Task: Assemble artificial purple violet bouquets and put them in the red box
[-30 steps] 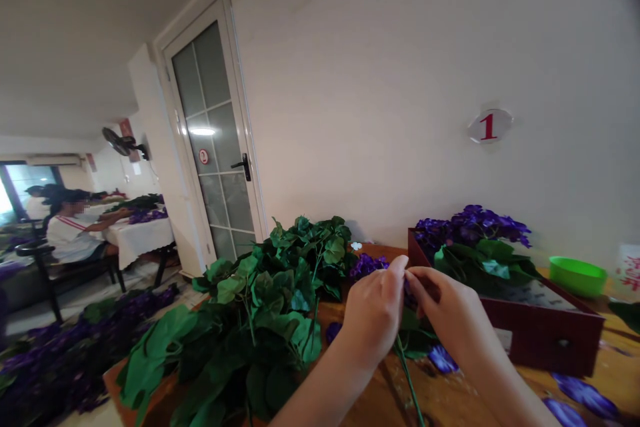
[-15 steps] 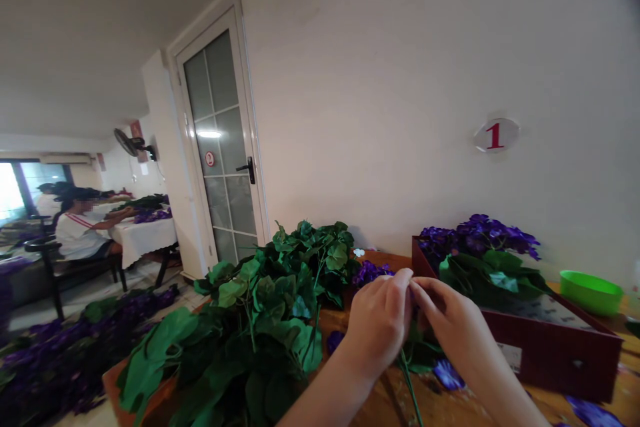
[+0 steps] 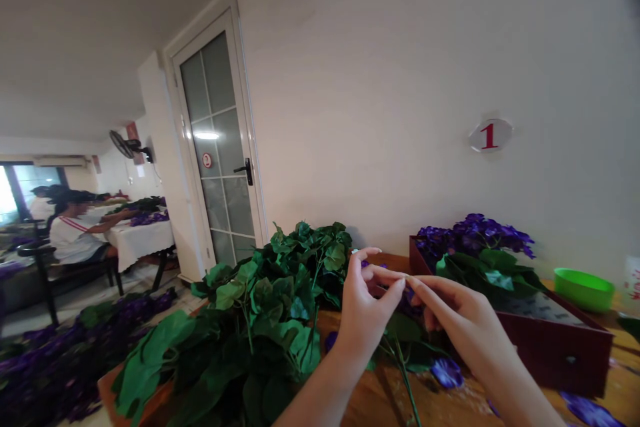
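My left hand (image 3: 367, 303) pinches with thumb and a finger, its index finger raised. My right hand (image 3: 455, 313) is pinched too, its fingertips meeting those of the left. Whatever is between the fingertips is too small to make out. Just beneath the hands, a green stem with leaves (image 3: 406, 373) lies over the wooden table (image 3: 370, 400), with some purple petals partly hidden behind my right hand. A loose purple flower (image 3: 447, 372) lies below my right hand. Left of my hands is a big heap of green leaf stems (image 3: 270, 313).
A dark red box (image 3: 560, 353) holds purple flowers (image 3: 480, 233) and leaves at the right, beside a green bowl (image 3: 584, 288). Another purple flower (image 3: 587, 408) lies near the front. Purple flowers (image 3: 75, 353) cover the floor at left; a person (image 3: 75, 233) sits at a far table.
My left hand has turned and its fingers have spread, the index finger lifting. My right hand stays pinched beside it. The view has shifted slightly.
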A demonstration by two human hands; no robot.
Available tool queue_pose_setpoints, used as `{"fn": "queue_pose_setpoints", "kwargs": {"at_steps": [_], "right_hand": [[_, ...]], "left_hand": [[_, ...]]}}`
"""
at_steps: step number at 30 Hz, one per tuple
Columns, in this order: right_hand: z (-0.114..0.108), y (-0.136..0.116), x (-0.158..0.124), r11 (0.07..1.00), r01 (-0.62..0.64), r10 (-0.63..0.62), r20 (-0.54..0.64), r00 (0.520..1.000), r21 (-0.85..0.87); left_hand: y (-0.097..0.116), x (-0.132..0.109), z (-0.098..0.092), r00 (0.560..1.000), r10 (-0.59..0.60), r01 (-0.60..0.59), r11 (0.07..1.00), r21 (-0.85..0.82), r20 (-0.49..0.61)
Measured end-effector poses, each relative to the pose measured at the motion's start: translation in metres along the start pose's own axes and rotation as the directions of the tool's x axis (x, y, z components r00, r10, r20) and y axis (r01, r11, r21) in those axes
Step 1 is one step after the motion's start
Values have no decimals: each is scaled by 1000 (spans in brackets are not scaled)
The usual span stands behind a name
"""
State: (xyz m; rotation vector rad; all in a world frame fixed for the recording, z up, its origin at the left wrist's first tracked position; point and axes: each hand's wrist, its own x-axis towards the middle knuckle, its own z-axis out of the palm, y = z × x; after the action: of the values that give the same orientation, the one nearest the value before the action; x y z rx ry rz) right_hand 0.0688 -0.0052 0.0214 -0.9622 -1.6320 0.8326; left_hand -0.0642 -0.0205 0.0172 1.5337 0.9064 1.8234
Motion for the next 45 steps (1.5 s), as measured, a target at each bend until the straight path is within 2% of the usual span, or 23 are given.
{"fn": "queue_pose_setpoints", "kwargs": {"at_steps": [4,13,19,24,27,34,38,45], "right_hand": [[0,-4,1,993,-44,44,4,999,109],[0,-5,0,985,-42,40,18,999,168],[1,-5,-1,985,-24,8,93,996,171],[3,-7,-4,992,2,-20,138,990,128],[5,-8,-4,990,-3,-18,144,989,142],[6,-7,-4,975,-13,-19,143,990,223],[7,-6,-4,967,-29,-15,170,985,253],[7,-5,-4,965,-42,5,142,990,260]], "left_hand": [[3,0,-3,999,-38,41,995,-88,36],[9,-3,-3,997,65,-65,998,5,31],[4,-2,-1,997,65,-65,998,14,45],[3,3,-2,999,-48,44,991,-123,-24],[1,6,-4,992,-124,114,964,-242,-27],[0,7,-4,985,-170,147,927,-344,-39],[-1,6,-4,992,-123,109,952,-287,-33],[3,4,-3,995,-93,87,987,-133,-36]]}}
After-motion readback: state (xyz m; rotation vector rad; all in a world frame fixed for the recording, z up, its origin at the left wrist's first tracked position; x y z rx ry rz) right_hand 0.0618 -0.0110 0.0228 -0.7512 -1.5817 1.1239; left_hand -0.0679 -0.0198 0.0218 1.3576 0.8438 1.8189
